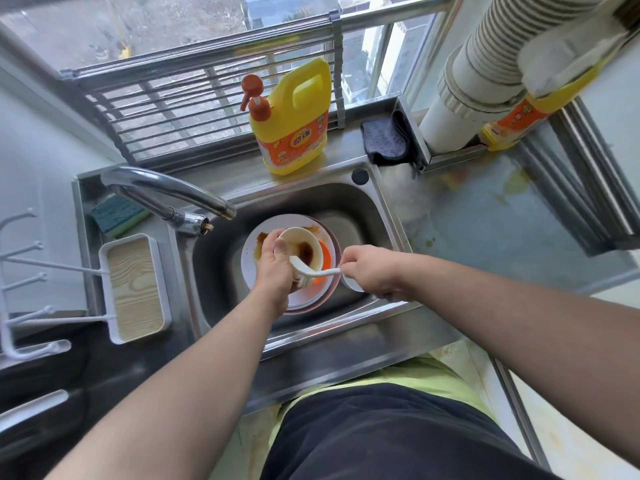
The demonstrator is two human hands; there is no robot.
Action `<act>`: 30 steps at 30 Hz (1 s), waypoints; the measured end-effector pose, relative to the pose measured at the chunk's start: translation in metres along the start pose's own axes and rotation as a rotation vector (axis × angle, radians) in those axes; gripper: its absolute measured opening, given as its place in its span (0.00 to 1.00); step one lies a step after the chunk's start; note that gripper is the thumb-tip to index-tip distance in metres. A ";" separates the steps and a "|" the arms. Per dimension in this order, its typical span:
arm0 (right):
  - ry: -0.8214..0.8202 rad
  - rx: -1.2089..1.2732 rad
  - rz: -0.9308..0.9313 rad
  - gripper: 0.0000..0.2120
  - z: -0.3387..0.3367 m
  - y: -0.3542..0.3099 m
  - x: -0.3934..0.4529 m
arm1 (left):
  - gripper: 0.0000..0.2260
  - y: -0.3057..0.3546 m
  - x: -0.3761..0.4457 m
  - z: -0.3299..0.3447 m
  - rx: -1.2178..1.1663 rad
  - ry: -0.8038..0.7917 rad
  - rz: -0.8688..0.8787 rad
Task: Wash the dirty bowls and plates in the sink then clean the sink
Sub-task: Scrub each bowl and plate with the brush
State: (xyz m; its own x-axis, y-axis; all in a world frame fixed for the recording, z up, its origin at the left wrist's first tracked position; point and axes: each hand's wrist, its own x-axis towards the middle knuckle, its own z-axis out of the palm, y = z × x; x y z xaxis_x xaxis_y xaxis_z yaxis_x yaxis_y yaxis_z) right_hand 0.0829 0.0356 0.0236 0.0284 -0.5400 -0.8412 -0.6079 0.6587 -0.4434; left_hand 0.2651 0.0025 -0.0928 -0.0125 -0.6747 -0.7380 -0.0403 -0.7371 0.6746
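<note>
My left hand (pixel 273 270) grips a small cream bowl (pixel 300 247) with a dark brown stain inside, tilted over the steel sink (pixel 360 209). My right hand (pixel 372 273) holds the white handle of a dish brush (pixel 317 271), whose head lies against the bowl's lower rim. Under the bowl lies a white plate (pixel 252 268) smeared with brown sauce, stacked on a pinkish plate (pixel 330 292). An orange dish (pixel 327 259) sits on the stack behind the bowl. A small white bowl (pixel 349 284) is partly hidden beneath my right hand.
The faucet (pixel 166 194) arches over the sink's left edge. A green sponge (pixel 117 214) and a white soap tray (pixel 135 289) sit to the left. A yellow detergent bottle (pixel 294 123) and grey cloth (pixel 384 138) stand on the back ledge. A white pipe (pixel 460 98) rises at right.
</note>
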 end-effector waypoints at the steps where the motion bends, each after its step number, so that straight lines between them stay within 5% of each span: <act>1: -0.030 0.085 0.050 0.10 0.002 -0.001 0.000 | 0.11 -0.004 -0.003 0.003 -0.070 0.009 -0.028; 8: -0.094 0.625 0.397 0.10 0.019 -0.009 0.016 | 0.21 -0.006 -0.007 0.015 -0.460 -0.016 -0.172; 16: -0.216 0.979 0.445 0.15 0.040 -0.014 0.006 | 0.27 -0.002 -0.009 0.017 -0.591 -0.049 -0.204; 22: -0.110 0.401 0.221 0.12 0.033 -0.001 -0.001 | 0.30 0.008 -0.003 0.008 -0.452 -0.070 -0.223; 27: 0.023 -0.219 -0.087 0.10 -0.007 0.008 -0.014 | 0.12 0.004 -0.003 -0.004 0.013 -0.004 -0.044; 30: 0.158 -0.614 -0.117 0.10 -0.017 0.017 -0.008 | 0.11 0.004 -0.006 -0.006 0.195 -0.020 0.027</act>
State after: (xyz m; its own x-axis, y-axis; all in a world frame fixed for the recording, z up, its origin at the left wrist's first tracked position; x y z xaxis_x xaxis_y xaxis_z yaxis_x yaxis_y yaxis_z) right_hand 0.0593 0.0419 0.0281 0.0334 -0.6920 -0.7211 -0.9526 0.1962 -0.2323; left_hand 0.2711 0.0038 -0.0856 -0.0362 -0.6920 -0.7210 -0.2321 -0.6959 0.6796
